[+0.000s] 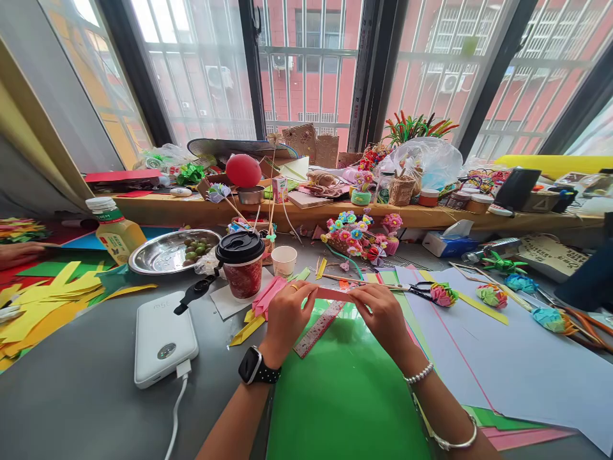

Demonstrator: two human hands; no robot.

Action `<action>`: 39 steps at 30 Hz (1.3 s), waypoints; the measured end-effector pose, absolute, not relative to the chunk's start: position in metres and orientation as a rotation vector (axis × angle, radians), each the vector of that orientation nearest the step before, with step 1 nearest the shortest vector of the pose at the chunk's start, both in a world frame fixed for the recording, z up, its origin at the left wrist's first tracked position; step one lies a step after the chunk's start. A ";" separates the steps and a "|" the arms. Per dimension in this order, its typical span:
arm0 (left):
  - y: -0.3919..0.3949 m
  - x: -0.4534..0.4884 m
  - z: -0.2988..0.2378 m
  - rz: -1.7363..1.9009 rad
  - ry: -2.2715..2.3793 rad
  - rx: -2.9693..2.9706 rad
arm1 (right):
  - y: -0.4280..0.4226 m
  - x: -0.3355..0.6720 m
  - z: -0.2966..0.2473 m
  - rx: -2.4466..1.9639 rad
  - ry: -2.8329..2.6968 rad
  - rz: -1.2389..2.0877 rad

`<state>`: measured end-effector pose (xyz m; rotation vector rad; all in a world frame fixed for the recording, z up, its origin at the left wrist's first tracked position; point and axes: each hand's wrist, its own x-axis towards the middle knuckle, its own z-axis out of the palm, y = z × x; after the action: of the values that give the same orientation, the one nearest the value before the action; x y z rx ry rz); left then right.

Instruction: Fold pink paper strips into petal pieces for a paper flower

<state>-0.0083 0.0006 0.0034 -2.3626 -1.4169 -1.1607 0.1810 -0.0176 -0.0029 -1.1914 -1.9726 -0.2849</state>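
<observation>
Between my two hands a narrow red-pink paper strip (334, 294) is stretched level, one end in each. My left hand (290, 312) pinches its left end between thumb and fingers. At the other end, my right hand (383, 313) holds it in a similar pinch. Both hands are over a glossy green board (345, 390). A patterned ruler (318, 329) lies slanted on that board, just below the strip. Folded pink paper strips (268, 295) and a yellow folded strip (248, 332) lie to the left of my left hand.
A lidded dark red cup (242, 265), a paper cup (284, 260) and a white power bank (165, 342) with a cable stand or lie on the left. White sheets (502, 358), black-handled scissors (421, 292) and folded paper pieces (491, 296) are on the right. Another person's hand (22, 255) shows far left.
</observation>
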 end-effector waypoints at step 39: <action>-0.006 0.002 0.003 -1.112 -1.205 -2.511 | -0.028 0.167 -0.002 -1.233 -1.983 -0.400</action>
<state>0.0018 -0.0061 0.0030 -2.5108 -1.2053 -1.1121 0.1674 -0.0276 -0.0018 -1.2327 -1.9827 -0.3998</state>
